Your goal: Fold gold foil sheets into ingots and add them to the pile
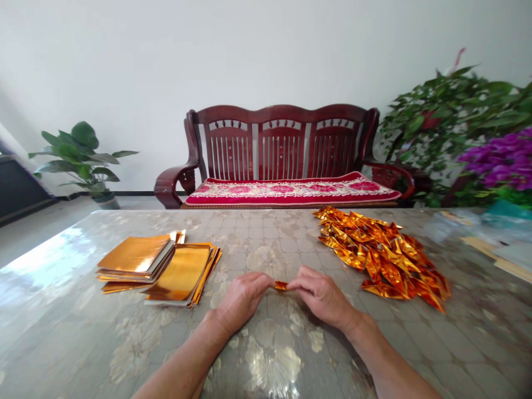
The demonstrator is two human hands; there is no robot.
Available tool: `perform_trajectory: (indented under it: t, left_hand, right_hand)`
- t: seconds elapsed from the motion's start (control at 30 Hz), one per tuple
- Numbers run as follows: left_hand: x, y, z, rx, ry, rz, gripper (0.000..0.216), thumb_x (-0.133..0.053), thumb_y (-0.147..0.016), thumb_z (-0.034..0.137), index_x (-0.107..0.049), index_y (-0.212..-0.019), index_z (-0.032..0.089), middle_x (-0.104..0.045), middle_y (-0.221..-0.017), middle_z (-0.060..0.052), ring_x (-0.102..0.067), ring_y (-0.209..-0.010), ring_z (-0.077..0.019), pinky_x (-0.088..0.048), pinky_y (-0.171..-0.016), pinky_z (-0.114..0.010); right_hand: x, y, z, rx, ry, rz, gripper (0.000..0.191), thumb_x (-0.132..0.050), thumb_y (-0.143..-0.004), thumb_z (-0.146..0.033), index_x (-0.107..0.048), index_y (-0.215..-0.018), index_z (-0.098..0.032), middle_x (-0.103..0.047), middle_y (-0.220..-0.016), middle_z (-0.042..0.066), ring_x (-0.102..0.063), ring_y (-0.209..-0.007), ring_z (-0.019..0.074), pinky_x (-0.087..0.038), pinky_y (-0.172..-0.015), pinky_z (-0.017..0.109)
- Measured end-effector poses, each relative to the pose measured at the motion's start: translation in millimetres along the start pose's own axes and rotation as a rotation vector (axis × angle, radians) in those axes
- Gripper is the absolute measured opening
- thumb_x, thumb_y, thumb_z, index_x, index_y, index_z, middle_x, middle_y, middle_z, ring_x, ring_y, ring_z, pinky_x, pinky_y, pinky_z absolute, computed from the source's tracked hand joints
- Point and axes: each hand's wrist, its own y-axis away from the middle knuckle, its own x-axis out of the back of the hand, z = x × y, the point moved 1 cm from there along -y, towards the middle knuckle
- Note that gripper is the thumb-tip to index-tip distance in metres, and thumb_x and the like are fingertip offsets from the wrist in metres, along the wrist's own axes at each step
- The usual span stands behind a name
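Observation:
My left hand (241, 299) and my right hand (322, 296) rest on the table, fingertips meeting in the middle. Both are closed in a pinch on a small piece of gold foil paper (281, 285); only a sliver of it shows between the fingers. To the left lie two stacks of flat gold foil sheets (162, 266). To the right sits a heap of several folded gold foil pieces (382, 255).
The table (266, 354) has a glossy patterned cover. A red wooden bench (282, 160) stands behind it against the white wall. Potted plants stand at the far left (83, 158) and right (457, 122), with purple flowers (502, 158). Papers lie at the table's right edge (499, 249).

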Motion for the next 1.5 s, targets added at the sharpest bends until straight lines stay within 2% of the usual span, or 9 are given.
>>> perform_trajectory:
  t: [0.27, 0.47, 0.63, 1.03, 1.5]
  left_hand:
    - [-4.6, -0.3, -6.9, 0.042, 0.076, -0.036, 0.025, -0.056, -0.093, 0.024, -0.076, -0.103, 0.035, -0.076, -0.101, -0.004, -0.068, -0.097, -0.0203, -0.046, -0.089, -0.026]
    - [-9.1, 1.6, -13.7, -0.032, -0.034, 0.01, 0.023, -0.051, -0.098, 0.025, -0.074, -0.103, 0.027, -0.075, -0.092, -0.003, -0.068, -0.085, -0.0156, -0.05, -0.079, -0.023]
    - [-11.9, 2.4, -16.1, -0.06, -0.045, 0.026, 0.021, -0.051, -0.098, 0.024, -0.072, -0.104, 0.024, -0.076, -0.094, -0.003, -0.07, -0.085, -0.0137, -0.051, -0.077, -0.02]
    - [-14.9, -0.2, -13.3, -0.015, 0.063, 0.029, 0.022, -0.059, -0.094, 0.018, -0.073, -0.107, 0.029, -0.078, -0.097, 0.002, -0.072, -0.087, -0.0121, -0.053, -0.079, -0.018]
    - [-18.5, 1.4, -11.6, -0.015, 0.016, 0.048, 0.016, -0.06, -0.093, 0.019, -0.073, -0.098, 0.024, -0.076, -0.089, 0.001, -0.071, -0.08, -0.0116, -0.052, -0.074, -0.017]
  right_hand:
    - [4.8, 0.3, 1.0, 0.037, 0.044, -0.093, 0.024, -0.056, -0.093, -0.023, -0.077, -0.104, -0.03, -0.067, -0.087, 0.002, -0.064, -0.081, 0.0157, -0.047, -0.073, 0.025]
    - [-0.1, 1.8, 0.3, 0.104, 0.023, -0.025, 0.026, -0.055, -0.095, -0.02, -0.076, -0.108, -0.029, -0.067, -0.087, 0.002, -0.064, -0.079, 0.0135, -0.047, -0.071, 0.022]
    - [-4.8, 1.2, 1.0, 0.111, 0.01, 0.031, 0.025, -0.055, -0.095, -0.019, -0.077, -0.105, -0.027, -0.068, -0.087, 0.002, -0.065, -0.078, 0.0129, -0.048, -0.07, 0.021]
    - [-11.6, -1.5, 1.5, 0.11, -0.095, 0.1, 0.023, -0.059, -0.094, -0.019, -0.077, -0.104, -0.028, -0.068, -0.084, 0.002, -0.065, -0.076, 0.0124, -0.05, -0.068, 0.022]
    - [-16.9, 1.0, 0.4, 0.089, -0.137, 0.121, 0.015, -0.063, -0.092, -0.021, -0.077, -0.098, -0.027, -0.067, -0.084, 0.001, -0.065, -0.077, 0.0126, -0.05, -0.07, 0.022]
